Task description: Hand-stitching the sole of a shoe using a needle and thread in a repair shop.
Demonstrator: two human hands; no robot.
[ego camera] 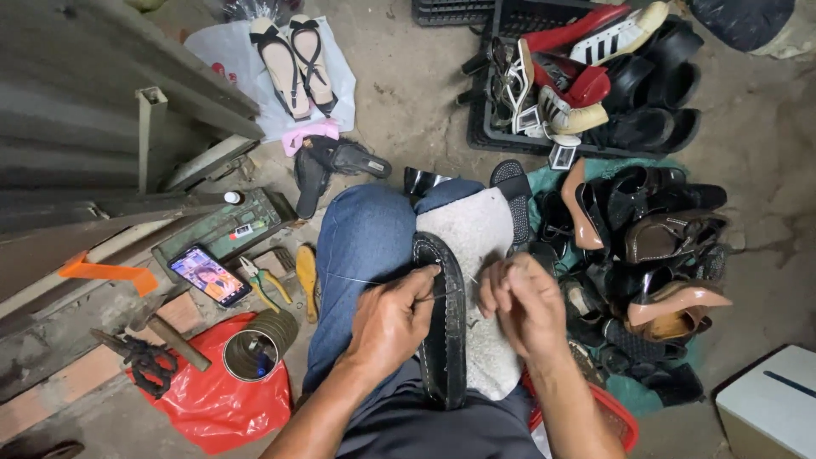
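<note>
Head view — left hand (393, 319) pinches a needle at the black shoe sole (444, 327) on the lap, right hand (523, 304) fingers clench thread just beside it.

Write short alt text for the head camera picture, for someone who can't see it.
Seated person's left hand and right hand pull thread through a black shoe sole resting on a white cloth over their lap. Piled shoes, pliers and a phone lie around.
</note>
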